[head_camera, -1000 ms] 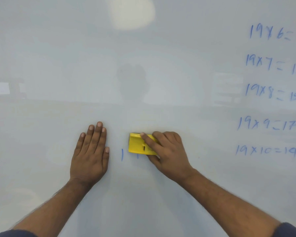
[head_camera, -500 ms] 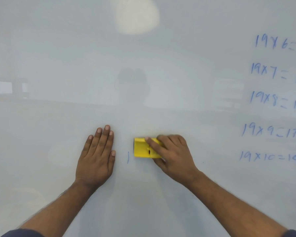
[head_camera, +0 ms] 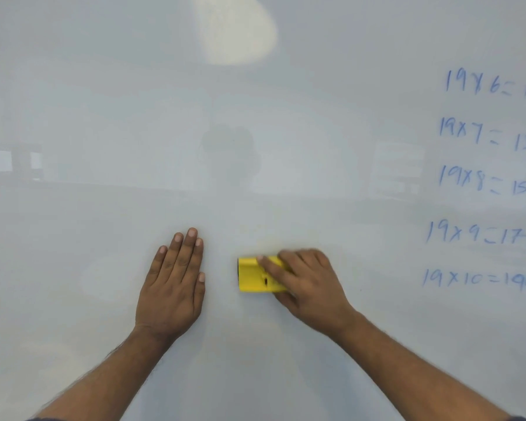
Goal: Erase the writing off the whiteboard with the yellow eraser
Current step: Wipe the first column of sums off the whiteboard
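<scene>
The whiteboard [head_camera: 255, 147] fills the whole view. My right hand [head_camera: 308, 287] grips the yellow eraser [head_camera: 254, 276] and presses it flat on the board at lower centre, index finger stretched across its top. Left of it, my left hand [head_camera: 173, 284] lies flat on the board with straight fingers. Blue multiplication lines [head_camera: 480, 183], from 19x6 down to 19x10, run down the right side and are cut off by the frame's edge. No blue stroke shows between my hands.
A bright light reflection [head_camera: 237, 28] sits at the top centre of the board. Faint reflections of a head and room furniture show across the middle band.
The single blue stroke that stood just left of the eraser is gone. The eraser and my right hand have stayed in roughly the same spot; my left hand has not shifted on the board.
</scene>
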Action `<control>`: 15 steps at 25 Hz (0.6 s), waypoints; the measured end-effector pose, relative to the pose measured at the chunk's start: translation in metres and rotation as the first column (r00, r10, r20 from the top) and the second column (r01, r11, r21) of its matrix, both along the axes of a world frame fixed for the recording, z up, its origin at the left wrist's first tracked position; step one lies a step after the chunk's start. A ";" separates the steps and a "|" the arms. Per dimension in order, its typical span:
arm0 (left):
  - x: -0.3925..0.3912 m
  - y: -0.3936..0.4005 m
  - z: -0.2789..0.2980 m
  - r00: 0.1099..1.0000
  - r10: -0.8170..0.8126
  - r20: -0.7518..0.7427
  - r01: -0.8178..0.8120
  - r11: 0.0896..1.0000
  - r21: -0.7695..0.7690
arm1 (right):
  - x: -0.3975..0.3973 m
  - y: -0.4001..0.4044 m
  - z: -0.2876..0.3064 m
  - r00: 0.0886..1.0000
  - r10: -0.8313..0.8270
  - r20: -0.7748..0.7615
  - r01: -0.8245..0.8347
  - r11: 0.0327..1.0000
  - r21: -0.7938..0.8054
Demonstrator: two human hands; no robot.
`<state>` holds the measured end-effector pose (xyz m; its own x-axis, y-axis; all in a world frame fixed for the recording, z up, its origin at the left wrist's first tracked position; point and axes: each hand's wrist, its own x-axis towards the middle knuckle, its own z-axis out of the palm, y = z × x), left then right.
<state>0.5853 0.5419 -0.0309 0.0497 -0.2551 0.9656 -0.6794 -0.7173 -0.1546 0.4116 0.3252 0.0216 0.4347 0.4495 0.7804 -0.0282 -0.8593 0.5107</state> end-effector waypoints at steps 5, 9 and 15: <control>0.002 0.000 -0.002 1.000 -0.013 -0.006 0.013 1.000 0.003 | 0.027 0.034 0.040 0.992 0.013 0.129 -0.040 0.976 0.214; 0.002 0.001 -0.003 1.000 -0.025 -0.013 0.025 1.000 0.010 | 0.003 0.006 -0.018 1.000 0.001 -0.005 -0.001 1.000 0.026; 0.000 0.000 -0.003 0.999 -0.027 -0.038 0.028 0.999 0.022 | -0.066 -0.097 -0.049 0.989 -0.126 -0.074 0.126 0.992 0.008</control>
